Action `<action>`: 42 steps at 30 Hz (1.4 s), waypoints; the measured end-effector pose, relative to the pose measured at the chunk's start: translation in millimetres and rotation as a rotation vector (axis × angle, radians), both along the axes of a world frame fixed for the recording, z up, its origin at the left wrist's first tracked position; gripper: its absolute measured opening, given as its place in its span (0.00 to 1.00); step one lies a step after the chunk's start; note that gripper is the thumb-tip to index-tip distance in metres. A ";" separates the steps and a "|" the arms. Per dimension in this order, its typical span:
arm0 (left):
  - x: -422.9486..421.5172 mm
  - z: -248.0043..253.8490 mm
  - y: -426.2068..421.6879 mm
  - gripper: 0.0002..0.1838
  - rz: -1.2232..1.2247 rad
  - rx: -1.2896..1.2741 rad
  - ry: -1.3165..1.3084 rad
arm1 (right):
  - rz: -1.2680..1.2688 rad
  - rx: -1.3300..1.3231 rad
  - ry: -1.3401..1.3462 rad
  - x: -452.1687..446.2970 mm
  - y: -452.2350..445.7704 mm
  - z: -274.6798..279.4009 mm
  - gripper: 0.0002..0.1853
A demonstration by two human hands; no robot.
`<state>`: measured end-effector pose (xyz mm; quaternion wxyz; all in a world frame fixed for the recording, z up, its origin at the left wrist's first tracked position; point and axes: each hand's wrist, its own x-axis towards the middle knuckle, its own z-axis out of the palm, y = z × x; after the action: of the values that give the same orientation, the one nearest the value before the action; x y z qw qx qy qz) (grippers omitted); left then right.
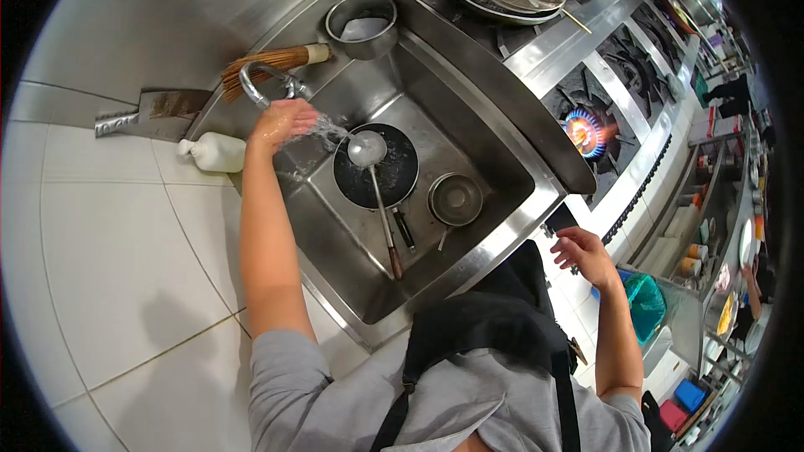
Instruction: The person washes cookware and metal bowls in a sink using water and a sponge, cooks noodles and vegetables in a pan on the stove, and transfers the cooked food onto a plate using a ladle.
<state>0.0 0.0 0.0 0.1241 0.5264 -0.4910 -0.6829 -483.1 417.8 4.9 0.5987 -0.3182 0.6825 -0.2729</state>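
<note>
In a steel sink where a ladle lies across a black pan, water deflecting off the left hand, fingers outstretched, could splash overboard, as the right hand hangs empty, loosely curled, outside.

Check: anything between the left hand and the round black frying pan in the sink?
Yes: splashing water between the left hand and the frying pan, plus a long-handled silver metal ladle lying across the pan. Nothing else visible stands between them.

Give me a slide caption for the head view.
Left hand in water at the tap, pan and ladle in the sink.
</note>
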 end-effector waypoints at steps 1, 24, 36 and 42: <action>8.6 -7.8 -4.7 0.26 0.213 -0.173 -0.064 | -0.051 -0.001 0.005 1.9 4.9 -1.5 0.16; -27.8 -78.7 -32.0 0.22 0.754 -0.749 -0.165 | -0.679 0.684 0.300 -80.8 340.2 -162.4 0.17; -76.0 -221.7 174.4 0.16 -0.086 -0.640 -0.541 | -0.474 0.276 0.552 -132.4 294.7 -204.9 0.16; -40.6 -167.4 304.1 0.15 0.091 -0.575 -1.167 | -0.669 -0.018 0.399 -205.3 140.3 -257.1 0.23</action>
<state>-40.6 304.1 -167.4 0.0016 0.7769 -0.6180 -0.1203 -688.3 558.1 -252.2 0.3295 -0.1302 0.8491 -0.3917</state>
